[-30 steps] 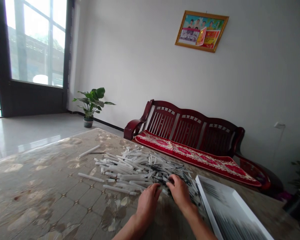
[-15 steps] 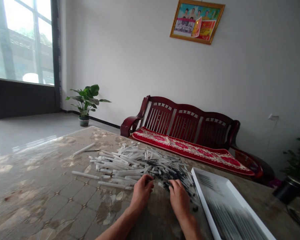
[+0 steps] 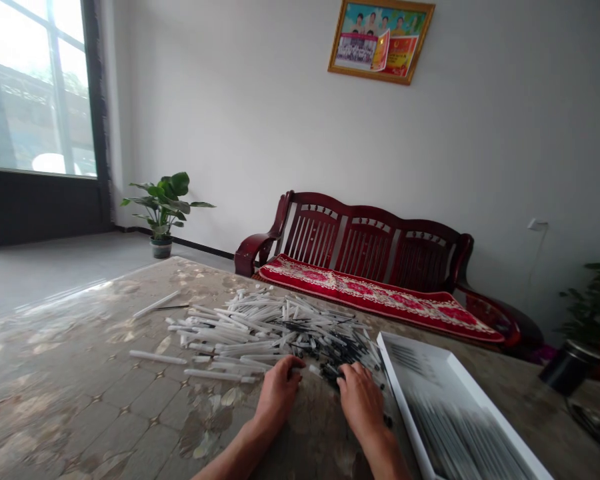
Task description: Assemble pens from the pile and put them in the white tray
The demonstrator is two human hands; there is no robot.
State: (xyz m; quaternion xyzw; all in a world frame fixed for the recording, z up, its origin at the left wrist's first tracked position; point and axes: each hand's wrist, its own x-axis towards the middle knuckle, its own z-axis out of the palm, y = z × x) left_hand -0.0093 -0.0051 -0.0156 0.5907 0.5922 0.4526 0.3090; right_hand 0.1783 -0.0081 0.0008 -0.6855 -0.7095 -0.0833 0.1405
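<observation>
A wide heap of slim whitish tubes, which look like pen barrels, lies on the table before me. Dark slender pieces are mixed in at its right side. My left hand rests at the near edge of the heap, its fingers curled in; what they hold, if anything, is hidden. Just to the right, my right hand has its bent fingers closed on small black pieces at the heap's near right edge. The fingertips of both hands are partly out of sight.
Right of my right hand stands a shallow white box with rows of thin dark sticks in it. A few loose tubes lie to the left. Behind the table is a wooden bench; a dark canister stands far right.
The view has turned slightly to the right, so the room shifts left. My hands stay at the near edge of the heap, with only a slight shift of the fingers.
</observation>
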